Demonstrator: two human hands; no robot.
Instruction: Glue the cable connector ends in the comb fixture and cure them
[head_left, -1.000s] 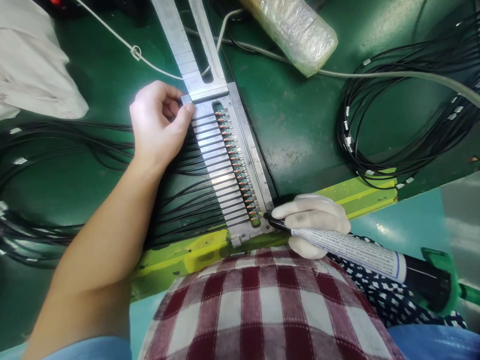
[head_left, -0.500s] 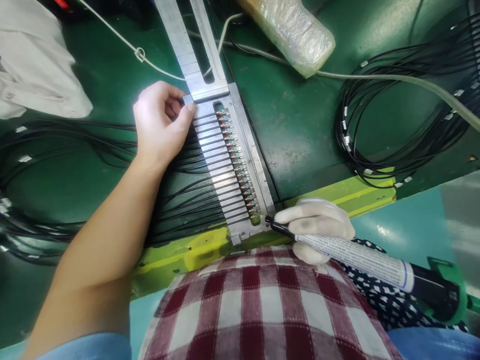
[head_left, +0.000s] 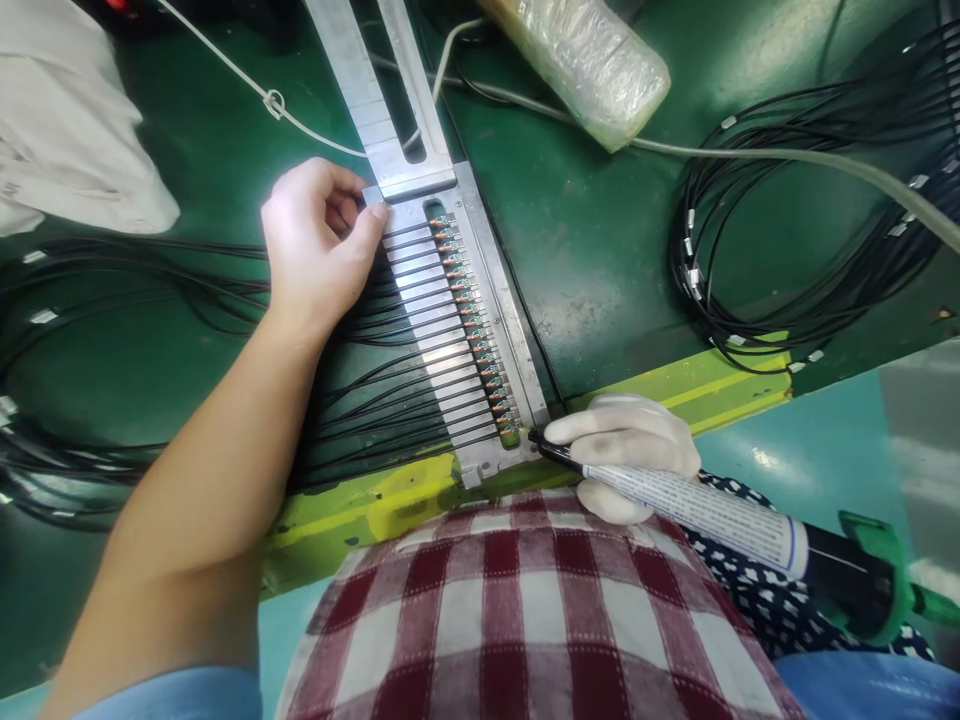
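White tube (head_left: 694,508): print too small; metal fixture (head_left: 489,300) cut off above.

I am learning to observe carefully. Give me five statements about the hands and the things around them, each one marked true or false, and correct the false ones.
1. The bare left hand touches the metal plate. True.
2. The right hand holds a tube with a black nozzle. True.
3. Both hands wear white gloves. False: only the right hand does.
4. Black cables lie across the plate. True.
5. The nozzle's tip is beside the left hand. False: it is at the opposite end of the plate, nearer the person's body.
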